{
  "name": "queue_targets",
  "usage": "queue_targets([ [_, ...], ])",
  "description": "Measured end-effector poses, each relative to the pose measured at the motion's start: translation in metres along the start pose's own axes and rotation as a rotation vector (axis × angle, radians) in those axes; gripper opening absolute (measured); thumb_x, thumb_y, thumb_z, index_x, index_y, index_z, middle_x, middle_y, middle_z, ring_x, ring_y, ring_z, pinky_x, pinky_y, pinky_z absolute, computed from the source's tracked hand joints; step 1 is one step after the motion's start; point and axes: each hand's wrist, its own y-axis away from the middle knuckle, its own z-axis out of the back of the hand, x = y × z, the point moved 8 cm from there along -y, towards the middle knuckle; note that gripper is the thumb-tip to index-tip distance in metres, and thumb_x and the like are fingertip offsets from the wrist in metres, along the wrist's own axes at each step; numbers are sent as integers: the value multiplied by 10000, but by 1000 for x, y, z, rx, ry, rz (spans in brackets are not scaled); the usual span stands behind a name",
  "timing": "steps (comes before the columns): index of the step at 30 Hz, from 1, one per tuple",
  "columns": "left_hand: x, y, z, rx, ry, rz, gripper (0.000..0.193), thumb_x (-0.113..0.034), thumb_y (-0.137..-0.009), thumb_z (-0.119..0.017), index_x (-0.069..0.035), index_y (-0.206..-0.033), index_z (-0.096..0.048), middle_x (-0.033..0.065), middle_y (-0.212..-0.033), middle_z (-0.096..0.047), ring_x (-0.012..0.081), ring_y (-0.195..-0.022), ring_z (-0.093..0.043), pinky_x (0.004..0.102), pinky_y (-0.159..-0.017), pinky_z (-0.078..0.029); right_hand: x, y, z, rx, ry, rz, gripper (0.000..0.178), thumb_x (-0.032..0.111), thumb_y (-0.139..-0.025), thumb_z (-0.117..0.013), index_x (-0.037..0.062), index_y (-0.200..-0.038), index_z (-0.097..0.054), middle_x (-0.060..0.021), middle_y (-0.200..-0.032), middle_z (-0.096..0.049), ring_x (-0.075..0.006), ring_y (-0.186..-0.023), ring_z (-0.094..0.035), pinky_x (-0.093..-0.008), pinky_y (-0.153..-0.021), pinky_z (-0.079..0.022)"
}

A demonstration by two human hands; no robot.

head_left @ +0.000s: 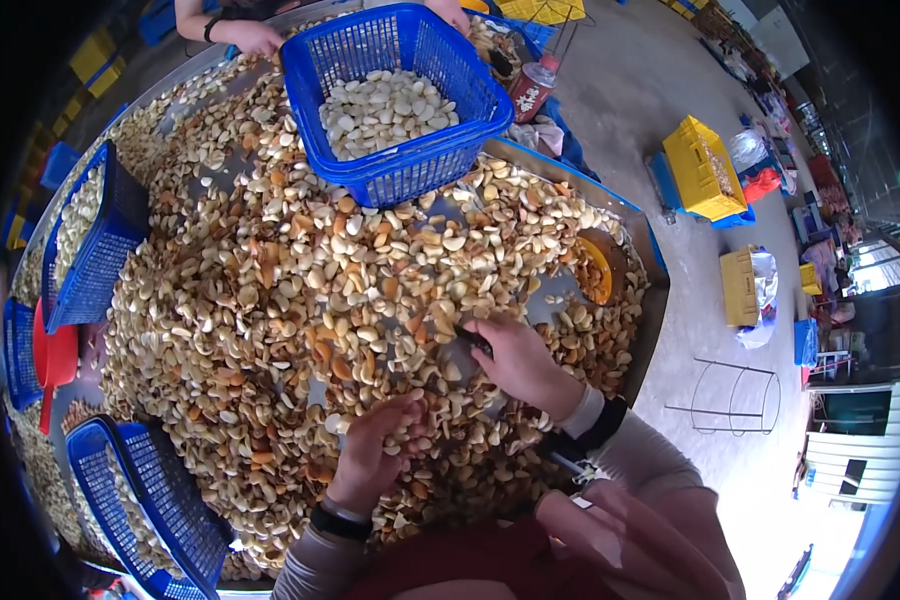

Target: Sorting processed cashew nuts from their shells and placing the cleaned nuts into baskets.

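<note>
A wide metal table is covered by a thick layer of small pale and orange-brown pieces (300,300), rounded like nuts or shelled seafood; I cannot tell their kind. Low over this layer, my left hand (375,450) curls palm up around several of the pale pieces. To its right and a little farther off, my right hand (525,368) grips a small dark tool (476,343), whose working end is hard to make out among the pieces. Dark bands circle both my wrists.
A blue basket (400,170) of whitish pieces stands at the far side, with another person's hand (255,38) beside it. More blue baskets (120,240) and a red scoop (54,350) line the left. An orange bowl (596,270) lies right, near the table's raised rim (653,320).
</note>
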Motion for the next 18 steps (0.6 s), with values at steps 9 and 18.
queue_targets([
  [9, 7, 6, 4, -25, 415, 131, 287, -189, -983, -463, -7, -1177, -570, 88, -980, -629, 188, -845, -590, 287, -698, -478, 29, 59, -40, 408, 28, 173, 289, 223, -831, -683, 40, -1046, -618, -157, -864, -632, -356, -828, -648, -448, -704, -524],
  [18, -57, 90, 80, -43, 515, -222, 168, -159, -964, -563, -29, -1066, -592, -23, -676, -521, 32, -515, -448, 144, -400, -315, -9, 37, 28, 23, -1, -22, 223, 130, -837, -653, 64, -1047, -617, -147, -964, -629, -346, -829, -649, -438, -708, -524],
])
